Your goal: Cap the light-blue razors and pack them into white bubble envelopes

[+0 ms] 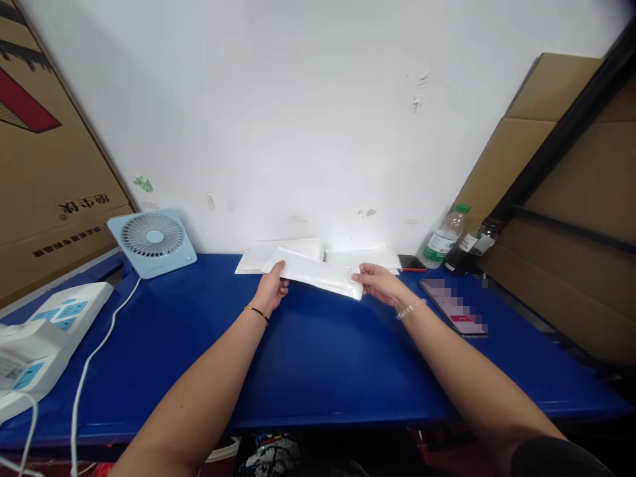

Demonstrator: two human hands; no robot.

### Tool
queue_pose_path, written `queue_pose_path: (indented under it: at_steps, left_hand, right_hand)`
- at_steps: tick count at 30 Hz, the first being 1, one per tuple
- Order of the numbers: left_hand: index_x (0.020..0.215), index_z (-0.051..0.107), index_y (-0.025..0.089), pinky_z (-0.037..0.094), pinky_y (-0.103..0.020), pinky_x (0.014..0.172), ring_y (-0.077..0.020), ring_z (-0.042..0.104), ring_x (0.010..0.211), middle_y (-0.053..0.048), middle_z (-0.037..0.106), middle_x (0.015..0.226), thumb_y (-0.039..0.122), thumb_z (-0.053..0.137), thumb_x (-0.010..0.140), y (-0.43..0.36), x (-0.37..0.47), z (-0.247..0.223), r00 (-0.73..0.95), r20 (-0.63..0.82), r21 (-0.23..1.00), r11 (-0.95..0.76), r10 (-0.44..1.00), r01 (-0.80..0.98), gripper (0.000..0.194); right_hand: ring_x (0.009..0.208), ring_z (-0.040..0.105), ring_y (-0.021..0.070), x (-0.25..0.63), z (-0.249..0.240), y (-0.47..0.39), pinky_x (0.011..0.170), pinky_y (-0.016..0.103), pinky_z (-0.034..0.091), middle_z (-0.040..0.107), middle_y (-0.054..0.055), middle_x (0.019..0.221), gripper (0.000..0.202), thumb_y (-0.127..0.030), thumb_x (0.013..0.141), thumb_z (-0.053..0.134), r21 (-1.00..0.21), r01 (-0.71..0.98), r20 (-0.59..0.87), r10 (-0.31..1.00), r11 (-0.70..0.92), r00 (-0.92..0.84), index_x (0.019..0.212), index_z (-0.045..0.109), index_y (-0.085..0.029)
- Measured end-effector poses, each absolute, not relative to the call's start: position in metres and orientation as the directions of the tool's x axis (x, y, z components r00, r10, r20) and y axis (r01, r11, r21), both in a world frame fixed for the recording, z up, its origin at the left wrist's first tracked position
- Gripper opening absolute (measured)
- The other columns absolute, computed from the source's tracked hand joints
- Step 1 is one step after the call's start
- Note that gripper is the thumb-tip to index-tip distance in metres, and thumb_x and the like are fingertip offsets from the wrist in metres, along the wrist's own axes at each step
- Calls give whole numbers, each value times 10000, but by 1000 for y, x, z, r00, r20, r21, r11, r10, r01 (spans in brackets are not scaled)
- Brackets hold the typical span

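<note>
A flat white plastic packet with a glossy surface is held above the blue table, tilted down to the right. My left hand is closed on its left end, thumb on top. At its right end, my right hand pinches the edge between thumb and fingers. Behind it, white sheets or envelopes lie against the wall: a left stack and a right stack. The packet partly covers both. What is inside it cannot be seen.
A light blue fan stands back left, near a white power strip with cables. At right are a green-capped bottle, a dark-liquid bottle, a phone and a dark flat device. Cardboard borders the left.
</note>
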State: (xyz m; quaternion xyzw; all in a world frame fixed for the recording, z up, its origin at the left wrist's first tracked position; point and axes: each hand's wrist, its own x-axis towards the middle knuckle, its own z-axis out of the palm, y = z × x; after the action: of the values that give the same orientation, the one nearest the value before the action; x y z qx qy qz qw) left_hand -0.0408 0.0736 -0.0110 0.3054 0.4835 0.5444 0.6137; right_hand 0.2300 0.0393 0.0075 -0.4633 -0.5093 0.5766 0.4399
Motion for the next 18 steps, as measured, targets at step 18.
queue_pose_path:
  at_steps: [18]
  left_hand:
    - [563, 528, 179, 259, -218, 410, -109, 425, 405, 3, 526, 493, 410, 591, 678, 21, -84, 23, -116, -140, 871, 178, 983, 458, 265]
  right_hand:
    - [408, 461, 67, 265, -19, 24, 399, 176, 334, 546, -39, 470, 262, -349, 676, 716, -953, 295, -172, 928, -71, -331, 711, 543, -156]
